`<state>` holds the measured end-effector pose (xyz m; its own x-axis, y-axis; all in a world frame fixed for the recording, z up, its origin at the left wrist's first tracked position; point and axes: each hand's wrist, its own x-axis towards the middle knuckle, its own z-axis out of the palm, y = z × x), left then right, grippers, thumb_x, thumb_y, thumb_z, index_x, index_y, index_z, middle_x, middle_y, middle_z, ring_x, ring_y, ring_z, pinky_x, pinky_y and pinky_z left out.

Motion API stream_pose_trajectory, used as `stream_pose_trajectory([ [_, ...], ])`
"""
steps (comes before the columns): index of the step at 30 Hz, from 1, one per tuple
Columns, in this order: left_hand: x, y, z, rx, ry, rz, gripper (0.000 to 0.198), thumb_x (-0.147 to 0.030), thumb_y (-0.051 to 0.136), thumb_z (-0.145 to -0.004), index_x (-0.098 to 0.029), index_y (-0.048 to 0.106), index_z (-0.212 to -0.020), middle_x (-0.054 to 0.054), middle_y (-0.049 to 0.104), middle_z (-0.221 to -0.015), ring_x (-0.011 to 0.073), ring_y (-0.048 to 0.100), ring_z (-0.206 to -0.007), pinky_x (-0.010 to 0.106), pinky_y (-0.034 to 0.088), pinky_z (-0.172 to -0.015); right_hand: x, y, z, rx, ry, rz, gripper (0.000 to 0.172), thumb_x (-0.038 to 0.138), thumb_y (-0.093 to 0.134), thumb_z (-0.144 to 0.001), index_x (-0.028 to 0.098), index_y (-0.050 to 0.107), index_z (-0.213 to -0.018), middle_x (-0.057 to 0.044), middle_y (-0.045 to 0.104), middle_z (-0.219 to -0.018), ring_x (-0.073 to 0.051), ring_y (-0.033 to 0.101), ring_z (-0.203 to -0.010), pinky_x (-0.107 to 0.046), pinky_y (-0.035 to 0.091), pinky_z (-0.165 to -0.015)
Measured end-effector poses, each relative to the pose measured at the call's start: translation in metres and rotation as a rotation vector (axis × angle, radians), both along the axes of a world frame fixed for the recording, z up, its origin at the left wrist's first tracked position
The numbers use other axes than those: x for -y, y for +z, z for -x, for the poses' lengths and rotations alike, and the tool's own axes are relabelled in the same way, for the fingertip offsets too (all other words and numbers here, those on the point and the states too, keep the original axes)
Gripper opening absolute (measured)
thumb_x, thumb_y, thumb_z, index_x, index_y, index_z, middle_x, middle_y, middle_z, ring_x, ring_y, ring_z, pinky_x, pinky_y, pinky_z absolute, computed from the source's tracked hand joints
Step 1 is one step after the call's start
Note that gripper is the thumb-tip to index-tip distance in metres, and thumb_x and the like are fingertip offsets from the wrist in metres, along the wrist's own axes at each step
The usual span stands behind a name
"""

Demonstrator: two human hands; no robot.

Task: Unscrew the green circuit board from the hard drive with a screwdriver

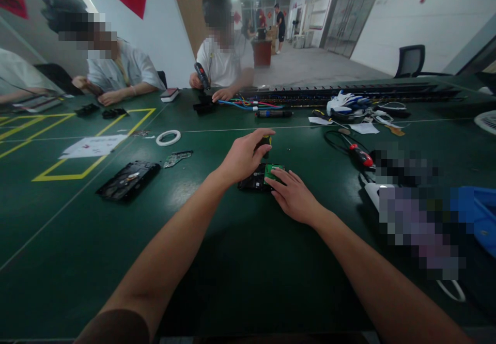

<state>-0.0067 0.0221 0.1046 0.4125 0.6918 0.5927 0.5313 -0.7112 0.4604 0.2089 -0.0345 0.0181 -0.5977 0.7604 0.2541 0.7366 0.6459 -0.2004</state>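
My left hand (pixel 246 153) is closed around the black-and-yellow handle of a short screwdriver (pixel 265 141), held upright above a black plastic housing (pixel 250 183). Whether its tip touches anything is hard to see. A green circuit board (pixel 271 171) lies in the right part of that housing. My right hand (pixel 292 193) rests with fingers spread on the board and the housing's right side, covering part of both.
To the left lie another black housing (pixel 129 180), a loose circuit board (pixel 178 158) and a white tape roll (pixel 168 137). A red-and-black screwdriver (pixel 361 155) and work gloves (pixel 346 105) lie right. Across the table (pixel 217 292), a person (pixel 225 60) holds a power screwdriver (pixel 202 75).
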Motion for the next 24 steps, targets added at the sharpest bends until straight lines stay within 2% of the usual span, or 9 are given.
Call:
stream_pose_trajectory([
  [2, 0.002, 0.003, -0.001, 0.001, -0.024, -0.018, 0.037, -0.013, 0.055, -0.100, -0.022, 0.062, -0.135, 0.009, 0.069, -0.128, 0.0197, 0.067, -0.113, 0.037, 0.054, -0.102, 0.000, -0.001, 0.000, 0.001, -0.001, 0.001, 0.046, 0.027, 0.046, -0.106, 0.024, 0.057, -0.150, -0.013, 0.048, -0.161, -0.031, 0.041, -0.153, -0.061, 0.031, -0.125],
  [9, 0.003, 0.003, -0.003, 0.006, -0.049, -0.034, 0.044, -0.010, 0.052, -0.100, -0.023, 0.062, -0.141, 0.009, 0.067, -0.129, 0.0197, 0.064, -0.119, 0.039, 0.053, -0.108, 0.000, -0.001, 0.000, 0.003, 0.003, -0.010, 0.045, 0.026, 0.047, -0.106, 0.022, 0.057, -0.150, -0.014, 0.049, -0.161, -0.031, 0.040, -0.153, -0.059, 0.029, -0.126],
  [14, 0.001, -0.005, -0.005, 0.107, -0.080, -0.001, 0.040, -0.026, 0.067, -0.099, -0.023, 0.064, -0.139, 0.008, 0.069, -0.123, 0.0174, 0.069, -0.105, 0.032, 0.060, -0.091, 0.000, -0.001, 0.001, 0.007, 0.000, -0.013, 0.046, 0.026, 0.046, -0.106, 0.021, 0.057, -0.150, -0.015, 0.048, -0.162, -0.031, 0.040, -0.153, -0.059, 0.029, -0.126],
  [16, 0.000, -0.006, -0.006, 0.140, -0.059, -0.012, 0.034, -0.025, 0.069, -0.098, -0.023, 0.068, -0.132, 0.007, 0.071, -0.122, 0.0178, 0.070, -0.106, 0.033, 0.061, -0.092, 0.000, -0.001, 0.001, 0.006, 0.001, -0.013, 0.046, 0.026, 0.047, -0.106, 0.022, 0.057, -0.150, -0.014, 0.048, -0.161, -0.031, 0.040, -0.153, -0.059, 0.030, -0.126],
  [19, -0.002, -0.008, -0.005, 0.151, -0.056, -0.023, 0.031, -0.018, 0.063, -0.099, -0.023, 0.069, -0.129, 0.007, 0.073, -0.125, 0.0191, 0.070, -0.114, 0.037, 0.058, -0.102, 0.000, -0.002, 0.000, -0.002, 0.005, -0.013, 0.046, 0.026, 0.047, -0.106, 0.023, 0.056, -0.150, -0.013, 0.048, -0.161, -0.030, 0.040, -0.153, -0.059, 0.030, -0.126],
  [24, -0.005, -0.010, -0.005, 0.168, -0.184, 0.089, 0.041, -0.011, 0.047, -0.103, -0.022, 0.061, -0.140, 0.009, 0.067, -0.140, 0.0190, 0.072, -0.117, 0.038, 0.058, -0.105, 0.000, -0.003, 0.000, -0.007, 0.004, -0.005, 0.045, 0.027, 0.046, -0.106, 0.024, 0.057, -0.150, -0.012, 0.048, -0.161, -0.030, 0.041, -0.152, -0.060, 0.030, -0.126],
])
